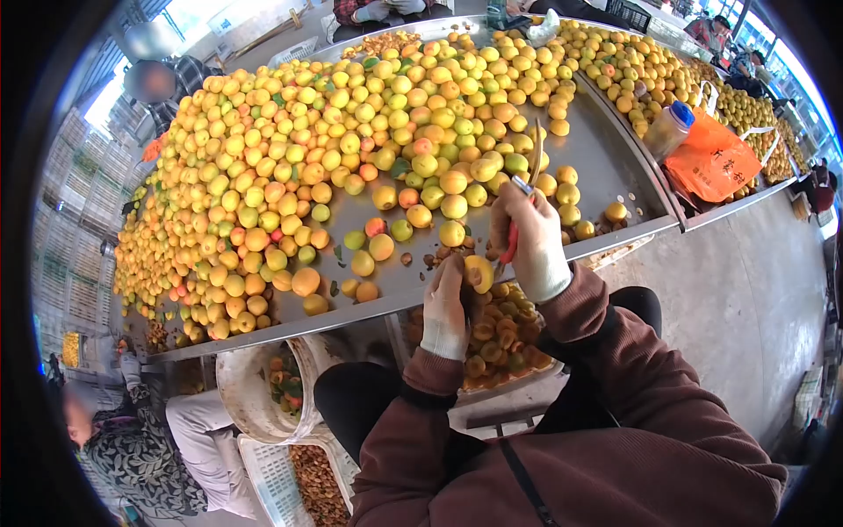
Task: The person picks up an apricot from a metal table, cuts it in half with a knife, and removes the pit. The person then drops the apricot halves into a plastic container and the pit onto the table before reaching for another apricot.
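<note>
My left hand (445, 303), in a pale glove, has its fingers closed on a cut apricot (479, 274) whose hollow inner side shows. Just to the right, my right hand (534, 241), also gloved, is wrapped round a red-handled cutting tool (509, 241). A metal part and a thin curved piece stick up from that fist; the exact kind of tool is hard to make out. Below both hands, a crate (518, 379) holds many opened apricot halves (492, 338). Whole apricots (452, 233) lie on the metal table just beyond my hands.
The steel table (606, 145) carries a large heap of apricots, its raised rim (378, 307) nearest me. At right are an orange bag (713, 158) and a blue-lidded jar (669, 130). A white bucket (255, 395) and a basket of pits (314, 479) stand lower left. A co-worker (132, 448) sits there.
</note>
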`<state>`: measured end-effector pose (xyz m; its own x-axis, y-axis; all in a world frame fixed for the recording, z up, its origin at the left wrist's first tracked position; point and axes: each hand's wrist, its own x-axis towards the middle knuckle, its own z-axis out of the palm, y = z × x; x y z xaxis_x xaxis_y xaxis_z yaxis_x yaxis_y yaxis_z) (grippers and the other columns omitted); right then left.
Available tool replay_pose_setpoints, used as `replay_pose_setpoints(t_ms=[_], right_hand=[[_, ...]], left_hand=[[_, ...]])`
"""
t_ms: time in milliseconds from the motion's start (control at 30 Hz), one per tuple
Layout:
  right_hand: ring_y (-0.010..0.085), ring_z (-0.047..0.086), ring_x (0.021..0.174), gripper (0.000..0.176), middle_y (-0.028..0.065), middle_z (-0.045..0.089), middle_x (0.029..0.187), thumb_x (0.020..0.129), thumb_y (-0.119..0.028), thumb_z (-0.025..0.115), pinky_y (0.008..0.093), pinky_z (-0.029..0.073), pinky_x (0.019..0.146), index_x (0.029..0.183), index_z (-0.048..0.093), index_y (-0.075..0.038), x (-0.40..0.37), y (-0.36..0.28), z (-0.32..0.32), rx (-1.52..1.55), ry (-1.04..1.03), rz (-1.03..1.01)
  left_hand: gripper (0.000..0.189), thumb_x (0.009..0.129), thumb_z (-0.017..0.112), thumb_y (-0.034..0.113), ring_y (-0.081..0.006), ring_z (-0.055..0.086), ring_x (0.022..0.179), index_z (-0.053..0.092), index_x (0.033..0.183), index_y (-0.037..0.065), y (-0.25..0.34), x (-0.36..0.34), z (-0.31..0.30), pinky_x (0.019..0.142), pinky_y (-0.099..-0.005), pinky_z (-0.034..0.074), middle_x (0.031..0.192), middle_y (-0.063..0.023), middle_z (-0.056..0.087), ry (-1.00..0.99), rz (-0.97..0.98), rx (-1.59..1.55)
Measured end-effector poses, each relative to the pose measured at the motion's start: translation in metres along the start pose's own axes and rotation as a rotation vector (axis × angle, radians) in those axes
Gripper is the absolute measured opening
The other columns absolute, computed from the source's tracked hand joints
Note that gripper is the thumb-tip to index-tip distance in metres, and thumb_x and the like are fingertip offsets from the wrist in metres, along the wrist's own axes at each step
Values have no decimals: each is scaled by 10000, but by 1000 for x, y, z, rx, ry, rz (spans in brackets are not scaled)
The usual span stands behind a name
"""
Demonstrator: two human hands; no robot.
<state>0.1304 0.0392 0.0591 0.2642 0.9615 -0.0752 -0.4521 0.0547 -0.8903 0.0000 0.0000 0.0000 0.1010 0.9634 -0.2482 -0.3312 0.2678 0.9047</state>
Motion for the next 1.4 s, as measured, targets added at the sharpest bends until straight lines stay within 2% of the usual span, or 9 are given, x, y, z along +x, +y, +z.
replay_pose_setpoints(t_ms=[67, 367, 700, 800, 867, 967, 1133, 1167, 1400], right_hand=[[105, 355, 355, 337, 12, 439, 477, 958, -219, 532, 250, 290, 364, 662, 468, -73, -4, -8, -4, 71, -114, -36], [88, 278, 432, 394, -24, 325, 536, 1005, -304, 468, 261, 233, 411, 673, 375, -113, -14, -21, 11, 156, -272, -137], [69, 503, 528, 143, -16, 558, 622, 884, -136, 618, 228, 401, 487, 776, 585, -49, -30, -8, 11, -108, -249, -115], [87, 549, 589, 129, 10, 579, 639, 842, -117, 648, 256, 444, 544, 769, 585, -31, -36, -5, 15, -392, -245, -228], [103, 566, 596, 139, 49, 578, 634, 813, -107, 672, 282, 459, 555, 774, 576, -15, -45, -6, 18, -506, -273, -336], [93, 569, 610, 151, 48, 595, 650, 823, -117, 676, 276, 459, 557, 785, 575, -11, -45, 0, 26, -609, -192, -332], [58, 544, 601, 110, -33, 576, 670, 885, -139, 660, 234, 426, 528, 846, 621, -45, -14, 18, 40, -321, -19, -413], [56, 465, 485, 177, -36, 512, 600, 925, -171, 608, 230, 355, 437, 769, 577, -93, -19, 6, 29, 71, -23, 4], [63, 199, 398, 321, -80, 241, 522, 966, -283, 515, 237, 159, 372, 696, 363, -197, 17, 24, 3, 434, -85, 222]], left_hand=[[343, 1014, 434, 340, -95, 572, 647, 575, 1103, 39, -1, -2, 5, 558, -201, 439, 799, -19, 594, -85, -120, -212], [447, 1016, 419, 435, -91, 520, 565, 596, 1080, 29, -1, 5, 11, 487, -222, 405, 721, -23, 580, -37, -120, -283], [389, 999, 487, 401, -78, 562, 631, 623, 1085, 47, 5, -2, 10, 538, -212, 451, 781, 4, 597, -5, -153, -209], [381, 1001, 497, 369, -76, 574, 677, 632, 1084, 22, -13, 5, 4, 587, -217, 465, 811, 0, 611, -39, 46, 39], [380, 1002, 508, 350, -67, 563, 713, 637, 1074, -1, -28, 11, 7, 626, -220, 463, 819, -6, 615, 67, 613, 318], [360, 1006, 510, 320, -53, 544, 729, 638, 1055, -12, -17, 1, 12, 639, -223, 455, 796, -9, 605, 98, 222, -142], [325, 1013, 479, 263, -65, 493, 678, 627, 976, -23, -7, -2, 11, 617, -232, 424, 773, -12, 581, 157, 267, 30], [325, 1013, 479, 263, -65, 493, 678, 627, 976, -23, -6, -2, 10, 617, -232, 424, 773, -12, 581, 160, 265, 32], [384, 1031, 354, 269, -112, 542, 764, 591, 1001, -32, -17, 8, 5, 713, -253, 448, 885, -75, 653, 167, 374, 120]])
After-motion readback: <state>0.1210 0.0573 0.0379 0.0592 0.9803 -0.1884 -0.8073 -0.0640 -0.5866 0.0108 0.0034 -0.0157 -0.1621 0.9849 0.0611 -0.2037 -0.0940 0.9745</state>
